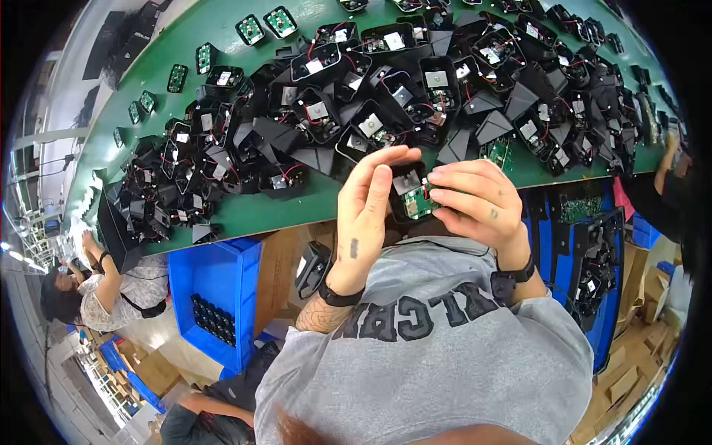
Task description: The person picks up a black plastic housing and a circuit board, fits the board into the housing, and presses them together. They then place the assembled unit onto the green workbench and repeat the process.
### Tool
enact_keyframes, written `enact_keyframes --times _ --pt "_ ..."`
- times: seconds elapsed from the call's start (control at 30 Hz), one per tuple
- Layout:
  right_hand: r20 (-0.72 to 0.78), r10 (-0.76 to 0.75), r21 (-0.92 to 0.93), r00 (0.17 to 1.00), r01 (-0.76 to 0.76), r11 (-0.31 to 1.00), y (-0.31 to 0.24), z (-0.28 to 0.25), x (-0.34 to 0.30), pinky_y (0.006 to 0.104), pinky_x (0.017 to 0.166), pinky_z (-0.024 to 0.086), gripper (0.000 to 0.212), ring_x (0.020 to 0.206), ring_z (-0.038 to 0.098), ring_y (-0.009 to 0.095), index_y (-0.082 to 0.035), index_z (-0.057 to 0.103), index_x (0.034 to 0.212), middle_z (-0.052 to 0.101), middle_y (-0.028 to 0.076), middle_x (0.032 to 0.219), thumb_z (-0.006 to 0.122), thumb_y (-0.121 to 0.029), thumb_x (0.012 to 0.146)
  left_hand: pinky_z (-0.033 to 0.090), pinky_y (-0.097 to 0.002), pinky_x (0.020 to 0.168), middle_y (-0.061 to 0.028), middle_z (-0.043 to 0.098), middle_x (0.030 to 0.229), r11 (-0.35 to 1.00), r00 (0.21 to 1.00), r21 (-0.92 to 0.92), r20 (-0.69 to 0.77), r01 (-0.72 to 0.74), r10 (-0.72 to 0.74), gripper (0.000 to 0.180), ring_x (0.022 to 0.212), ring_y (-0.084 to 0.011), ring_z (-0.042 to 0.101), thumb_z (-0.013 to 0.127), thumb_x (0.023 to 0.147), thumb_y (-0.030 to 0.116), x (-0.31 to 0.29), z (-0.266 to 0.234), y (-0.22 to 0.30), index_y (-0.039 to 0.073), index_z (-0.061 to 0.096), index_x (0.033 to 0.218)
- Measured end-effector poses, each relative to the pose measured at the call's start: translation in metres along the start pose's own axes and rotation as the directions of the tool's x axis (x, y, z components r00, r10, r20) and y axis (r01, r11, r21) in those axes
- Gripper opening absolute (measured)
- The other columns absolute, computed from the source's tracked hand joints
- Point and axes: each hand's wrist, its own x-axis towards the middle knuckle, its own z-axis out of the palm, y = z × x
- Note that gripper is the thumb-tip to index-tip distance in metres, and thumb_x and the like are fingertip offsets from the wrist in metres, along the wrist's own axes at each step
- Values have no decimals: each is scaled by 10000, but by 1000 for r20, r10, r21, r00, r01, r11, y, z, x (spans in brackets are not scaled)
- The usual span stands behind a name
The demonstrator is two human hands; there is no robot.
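Note:
Above the table's near edge, a black plastic housing (403,178) is cradled in my left hand (368,204), with the fingers curled behind its far side and the thumb along its left. A small silvery block shows inside it. My right hand (482,200) has its fingertips closed on a green circuit board (419,202) at the housing's open face. Whether the board sits fully inside the housing is hidden by the fingers. Just beyond my right hand, another green circuit board (498,152) lies among the black parts.
A heap of black housings (319,111) with red wires covers much of the green table (297,211). Several housings with green boards (251,30) stand at the far left. Blue crates (215,297) flank me below. Co-workers (111,289) are at the left, the lower left and the far right.

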Motion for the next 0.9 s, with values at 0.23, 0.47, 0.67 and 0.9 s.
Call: enact_keyframes --times 0.23,0.47,0.67,0.9 --pt "148 27 149 989 -50 988 3 -11 12 402 867 505 376 1078 613 329 -45 683 1013 662 105 1110 678 61 652 487 -216 808 -71 565 1193 938 943 -154 169 312 -286 367 1050 -102 555 508 983 180 -8 -2 16 25 485 1316" --pt "91 154 234 984 -171 957 4 3 12 414 911 477 357 1096 603 327 -60 703 982 659 119 1117 655 69 653 522 -270 866 -72 492 1248 981 972 -83 173 174 -158 592 1080 -131 556 628 830 -79 -6 6 12 39 403 1364" --pt "-39 246 126 968 -240 963 0 18 8 377 878 491 270 1053 619 290 -42 710 898 661 94 1046 780 -15 638 395 -308 1020 -95 489 1290 989 999 146 46 -31 25 593 1191 -170 477 657 780 -57 -4 10 1 -3 440 1329" --pt "-40 334 182 942 -322 929 1 29 6 373 881 489 218 1072 604 286 -27 693 856 636 98 1062 763 18 654 451 -293 953 -85 495 1250 986 995 129 -15 102 -101 560 1158 -154 493 634 776 -68 -7 15 7 31 453 1297"
